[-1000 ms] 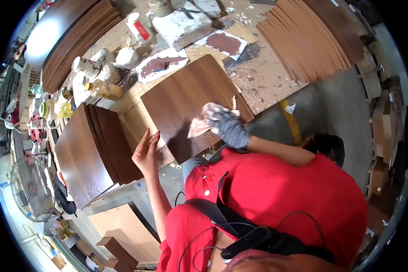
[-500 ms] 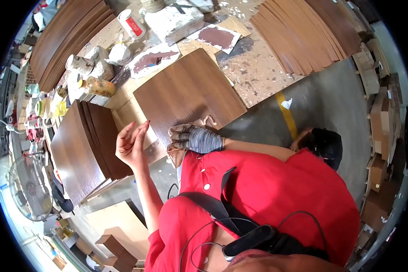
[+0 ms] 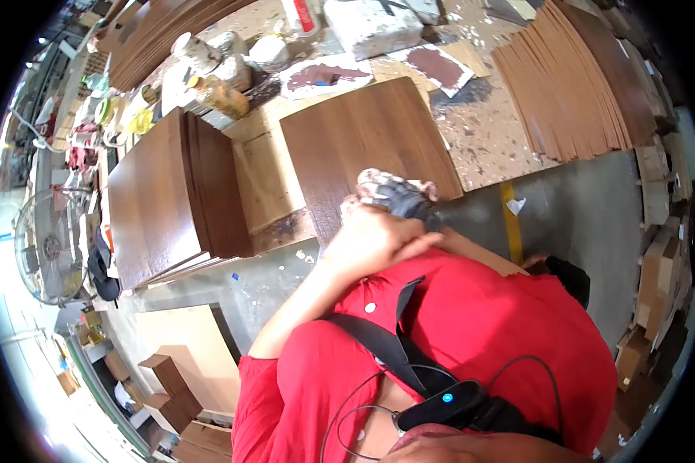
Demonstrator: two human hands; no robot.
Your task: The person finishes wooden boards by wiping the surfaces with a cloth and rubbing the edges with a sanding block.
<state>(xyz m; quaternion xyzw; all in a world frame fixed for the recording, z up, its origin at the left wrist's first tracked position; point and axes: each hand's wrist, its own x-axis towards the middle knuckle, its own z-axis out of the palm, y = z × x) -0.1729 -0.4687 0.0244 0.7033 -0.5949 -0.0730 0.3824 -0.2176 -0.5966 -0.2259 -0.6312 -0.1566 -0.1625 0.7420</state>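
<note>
A dark brown wood-grain panel (image 3: 363,135) lies on the workbench in front of me, its near edge by my hands. My right hand (image 3: 409,202), in a grey-black knit glove, is closed on a crumpled, brown-stained rag (image 3: 374,179) over the panel's near part. My bare left hand (image 3: 378,239) is curled right against the gloved hand and partly covers it in this view. Its fingers are bent inward, and whatever they grip, if anything, is hidden.
Stacked brown panels stand at left (image 3: 150,204) and another stack lies at right (image 3: 564,85). Brown-smeared sheets (image 3: 324,76), stained jars (image 3: 220,96) and a white bottle (image 3: 301,17) sit on the paint-spotted bench (image 3: 490,150). A fan (image 3: 52,247) stands at far left.
My bare left hand has moved right, from raised beside the panel to against my gloved right hand. The view has shifted, so the bench things appear further right and higher.
</note>
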